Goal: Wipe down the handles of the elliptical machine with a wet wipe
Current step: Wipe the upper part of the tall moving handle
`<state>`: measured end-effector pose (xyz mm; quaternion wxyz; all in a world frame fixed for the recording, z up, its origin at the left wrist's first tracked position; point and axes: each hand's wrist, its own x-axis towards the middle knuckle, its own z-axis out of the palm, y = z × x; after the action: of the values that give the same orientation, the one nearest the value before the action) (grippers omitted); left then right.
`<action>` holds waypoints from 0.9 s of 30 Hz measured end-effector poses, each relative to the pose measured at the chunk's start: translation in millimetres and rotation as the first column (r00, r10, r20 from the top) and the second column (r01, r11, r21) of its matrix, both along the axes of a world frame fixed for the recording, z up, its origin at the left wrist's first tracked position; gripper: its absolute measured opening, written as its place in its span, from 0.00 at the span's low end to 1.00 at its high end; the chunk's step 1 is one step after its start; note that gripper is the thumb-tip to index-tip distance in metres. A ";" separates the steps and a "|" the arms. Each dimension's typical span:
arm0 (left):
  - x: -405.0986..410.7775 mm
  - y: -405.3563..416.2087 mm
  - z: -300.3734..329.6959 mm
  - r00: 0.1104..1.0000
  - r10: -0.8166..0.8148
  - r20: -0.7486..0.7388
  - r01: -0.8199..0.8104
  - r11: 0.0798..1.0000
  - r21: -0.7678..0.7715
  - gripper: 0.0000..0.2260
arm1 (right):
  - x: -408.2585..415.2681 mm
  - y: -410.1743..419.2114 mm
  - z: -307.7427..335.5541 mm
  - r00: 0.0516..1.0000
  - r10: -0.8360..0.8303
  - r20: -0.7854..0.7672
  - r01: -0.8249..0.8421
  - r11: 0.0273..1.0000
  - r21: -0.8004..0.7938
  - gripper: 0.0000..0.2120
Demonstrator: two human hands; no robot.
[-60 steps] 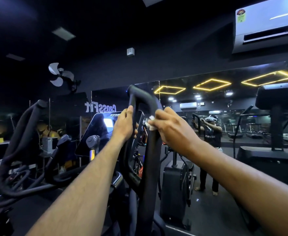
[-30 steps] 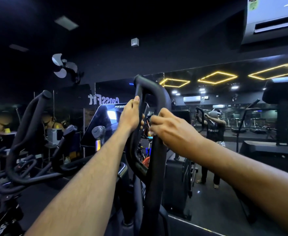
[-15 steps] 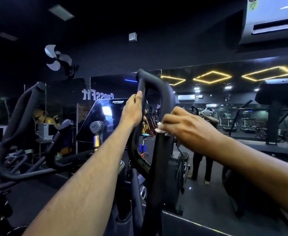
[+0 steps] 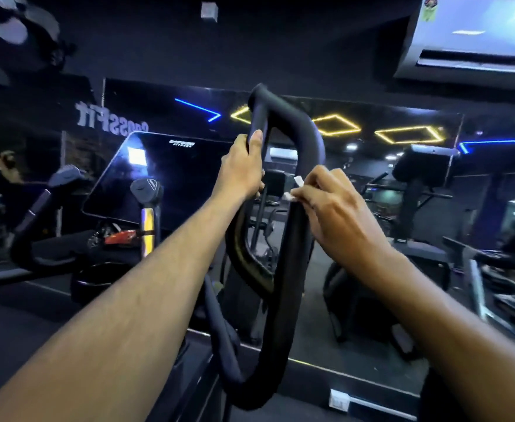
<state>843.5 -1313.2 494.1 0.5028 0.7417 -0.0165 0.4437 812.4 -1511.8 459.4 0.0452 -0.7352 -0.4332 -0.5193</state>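
A black looped handle [image 4: 292,269] of the elliptical machine rises in front of me, curving over at the top. My left hand [image 4: 244,172] grips the loop's left bar, thumb pointing up. My right hand [image 4: 335,211] presses a small white wet wipe [image 4: 294,188] against the loop's right bar, about halfway down its upper curve. Only two bits of the wipe show past my fingers. The machine's dark console screen [image 4: 158,181] tilts to the left of the handle.
A second curved handle [image 4: 46,239] and two short grips [image 4: 146,190] stand to the left. A wall mirror [image 4: 372,184] ahead reflects gym machines and yellow ceiling lights. An air conditioner [image 4: 475,38] hangs top right. A fan [image 4: 15,28] is top left.
My right hand with the wipe has slid down the right bar from near the top of the curve. My left hand keeps its grip. The view has moved closer and shifted right.
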 end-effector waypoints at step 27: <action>5.2 7.0 -3.6 0.993 -0.119 0.005 0.119 0.991 0.065 0.24 | -37.1 27.7 25.7 0.949 -0.296 -0.107 0.248 0.912 -0.327 0.14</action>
<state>848.8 -1306.2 490.6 0.5042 0.7530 -0.0772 0.4156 775.3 -1484.1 485.1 -0.1100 -0.8242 -0.3976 -0.3879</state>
